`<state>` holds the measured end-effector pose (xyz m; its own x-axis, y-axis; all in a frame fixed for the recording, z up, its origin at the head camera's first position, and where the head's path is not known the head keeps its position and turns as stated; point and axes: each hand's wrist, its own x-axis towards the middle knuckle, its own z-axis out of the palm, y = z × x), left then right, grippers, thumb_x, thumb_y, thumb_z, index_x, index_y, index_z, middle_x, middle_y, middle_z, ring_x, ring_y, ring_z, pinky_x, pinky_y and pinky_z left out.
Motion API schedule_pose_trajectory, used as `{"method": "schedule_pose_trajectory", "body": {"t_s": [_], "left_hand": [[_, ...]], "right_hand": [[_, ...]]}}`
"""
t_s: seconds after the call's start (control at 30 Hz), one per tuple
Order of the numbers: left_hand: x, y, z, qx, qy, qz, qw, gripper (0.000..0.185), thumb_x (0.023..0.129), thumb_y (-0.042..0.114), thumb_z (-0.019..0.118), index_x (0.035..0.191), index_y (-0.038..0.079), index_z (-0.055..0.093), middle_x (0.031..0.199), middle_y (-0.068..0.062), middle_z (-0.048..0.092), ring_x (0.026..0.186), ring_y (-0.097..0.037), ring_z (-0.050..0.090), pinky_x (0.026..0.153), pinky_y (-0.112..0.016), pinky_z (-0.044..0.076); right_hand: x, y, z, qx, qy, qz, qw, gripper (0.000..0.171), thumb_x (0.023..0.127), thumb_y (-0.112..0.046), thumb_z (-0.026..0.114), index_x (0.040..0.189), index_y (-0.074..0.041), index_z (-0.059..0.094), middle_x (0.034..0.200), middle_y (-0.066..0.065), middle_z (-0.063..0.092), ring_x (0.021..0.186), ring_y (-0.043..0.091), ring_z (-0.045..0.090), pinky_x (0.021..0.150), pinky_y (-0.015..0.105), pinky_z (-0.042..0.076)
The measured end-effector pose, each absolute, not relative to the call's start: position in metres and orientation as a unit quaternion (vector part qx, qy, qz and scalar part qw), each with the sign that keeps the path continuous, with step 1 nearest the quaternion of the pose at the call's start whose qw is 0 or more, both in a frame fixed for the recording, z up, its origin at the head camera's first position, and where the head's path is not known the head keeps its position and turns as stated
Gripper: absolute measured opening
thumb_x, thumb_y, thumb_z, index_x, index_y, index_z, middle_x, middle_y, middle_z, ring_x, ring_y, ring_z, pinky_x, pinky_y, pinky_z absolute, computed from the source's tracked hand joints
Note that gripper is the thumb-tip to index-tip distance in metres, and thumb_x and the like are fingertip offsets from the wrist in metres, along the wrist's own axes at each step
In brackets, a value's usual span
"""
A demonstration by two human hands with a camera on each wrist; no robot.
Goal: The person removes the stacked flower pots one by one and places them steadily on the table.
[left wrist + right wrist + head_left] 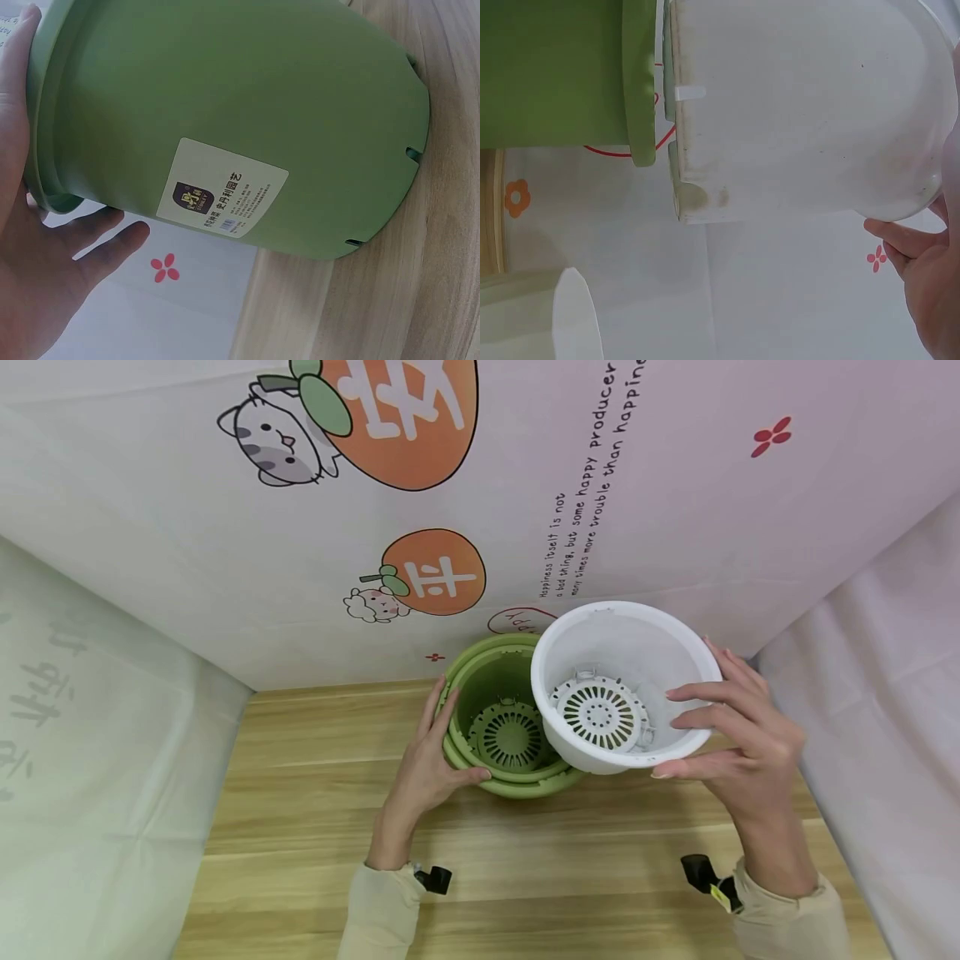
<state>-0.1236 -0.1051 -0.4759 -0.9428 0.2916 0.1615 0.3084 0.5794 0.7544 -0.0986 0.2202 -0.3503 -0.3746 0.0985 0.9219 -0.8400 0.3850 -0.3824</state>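
Observation:
My left hand (427,768) grips the rim of a green plastic flowerpot (480,677) standing on the table. Its fingers lie along the left side of the rim and the thumb at the front. Slots ring the pot's floor, and a second green rim shows around the inner one. A white label (223,186) is stuck on the green outer wall. My right hand (750,735) holds a white flowerpot (626,618) by its right rim, two fingers inside and the thumb outside. This white pot is tilted, overlaps the green pot's right side in the head view, and has a slotted floor.
Wood-grain tabletop (300,827) spreads under the pots. A printed white cloth (637,510) rises behind, with plain pale cloth at both sides. In the right wrist view, a pale curved-edged object (532,322) sits at the lower left.

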Motion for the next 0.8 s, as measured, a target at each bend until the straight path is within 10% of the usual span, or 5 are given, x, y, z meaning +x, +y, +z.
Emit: {"method": "schedule_pose_trajectory", "body": {"t_s": [0.8], "left_hand": [[-0.120,-0.106,-0.475,-0.169,-0.896,-0.411,0.013,0.129,0.061,0.094,0.051,0.161,0.021,0.014,0.166,0.015,-0.008,0.139,-0.042,0.037,0.095,-0.058,0.048]], "right_hand": [[-0.088,0.234,-0.350,0.243,-0.675,0.483,0.503,0.064,0.059,-0.053,0.086,0.052,0.004,0.060,0.074,0.019,0.071,0.109,0.049,0.063,0.106,0.055,0.041]]}}
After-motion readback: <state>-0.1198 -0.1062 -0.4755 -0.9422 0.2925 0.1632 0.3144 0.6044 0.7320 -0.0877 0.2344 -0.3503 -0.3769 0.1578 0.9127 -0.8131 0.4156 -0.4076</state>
